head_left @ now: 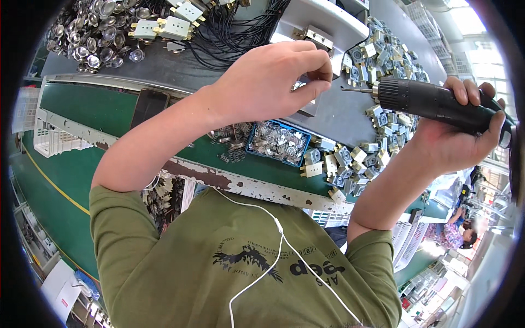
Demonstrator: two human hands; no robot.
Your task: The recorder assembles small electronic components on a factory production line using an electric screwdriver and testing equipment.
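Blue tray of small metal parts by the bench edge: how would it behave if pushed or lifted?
The blue tray looks shallow and heaped, so tilting it would probably spill parts. Full of metal, it's likely heavy for its size. Pushed flat, it should slide, not tip.

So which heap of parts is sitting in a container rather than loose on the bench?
The small silvery metal clips below the left hand: they fill a blue tray. The round shiny caps and square switch parts lie loose.

a dark phone (149,105), its flat rectangular screen black and unlit, lies at the left on the green strip along the bench's near edge. a small blue rectangular tray (278,143) heaped with silvery metal parts sits near the middle. a white slatted crate (52,143) stands off the left end of the bench.
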